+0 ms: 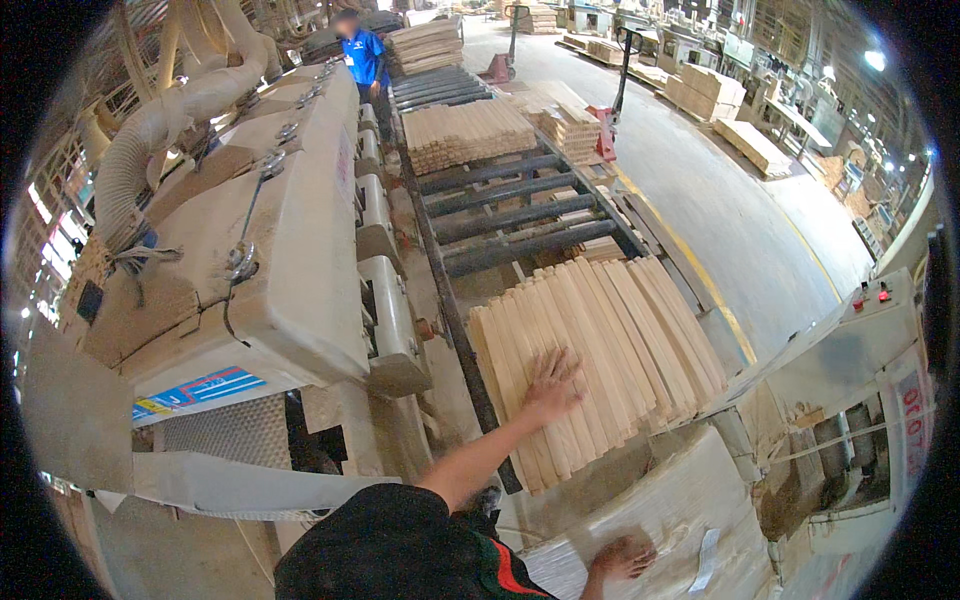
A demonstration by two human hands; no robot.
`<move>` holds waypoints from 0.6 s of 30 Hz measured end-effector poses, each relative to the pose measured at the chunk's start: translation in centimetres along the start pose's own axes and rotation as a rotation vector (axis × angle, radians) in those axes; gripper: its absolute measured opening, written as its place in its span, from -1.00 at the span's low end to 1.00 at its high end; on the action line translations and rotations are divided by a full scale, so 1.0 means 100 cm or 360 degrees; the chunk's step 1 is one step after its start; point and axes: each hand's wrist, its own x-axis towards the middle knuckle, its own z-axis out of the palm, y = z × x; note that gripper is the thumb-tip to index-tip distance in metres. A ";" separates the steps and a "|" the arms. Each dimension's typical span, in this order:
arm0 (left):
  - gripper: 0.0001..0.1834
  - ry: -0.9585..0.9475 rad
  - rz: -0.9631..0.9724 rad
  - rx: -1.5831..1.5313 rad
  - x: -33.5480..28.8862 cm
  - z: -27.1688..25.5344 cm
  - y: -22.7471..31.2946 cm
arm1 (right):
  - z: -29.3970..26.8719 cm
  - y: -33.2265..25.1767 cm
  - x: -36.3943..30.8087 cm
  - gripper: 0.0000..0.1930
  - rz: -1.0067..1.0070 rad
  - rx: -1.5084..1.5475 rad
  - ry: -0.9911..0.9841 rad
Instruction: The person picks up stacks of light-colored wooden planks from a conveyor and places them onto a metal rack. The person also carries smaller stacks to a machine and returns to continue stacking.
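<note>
A fan of several pale wooden slats lies on the near end of a dark roller conveyor. My left hand reaches out and rests flat, fingers spread, on the slats near their left side. My right hand lies flat on a dusty pale machine cover at the lower edge, holding nothing.
A long beige machine housing with ribbed dust hoses runs along the left. Another slat bundle sits farther up the conveyor. A person in blue stands at the far end. A control panel with red buttons is right; lumber stacks and a pallet jack beyond.
</note>
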 end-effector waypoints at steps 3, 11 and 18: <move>-0.23 0.0047 0.0010 -0.0018 0.000 0.001 -0.001 | -0.004 -0.003 -0.002 -0.32 -0.0039 0.0047 0.0027; -0.24 0.0098 0.0033 -0.0020 0.000 0.001 -0.001 | -0.004 0.000 -0.005 -0.37 -0.0134 0.0148 0.0178; -0.23 0.0099 0.0053 -0.0036 -0.004 -0.005 -0.003 | -0.025 -0.008 -0.009 -0.39 -0.0152 0.0125 0.0157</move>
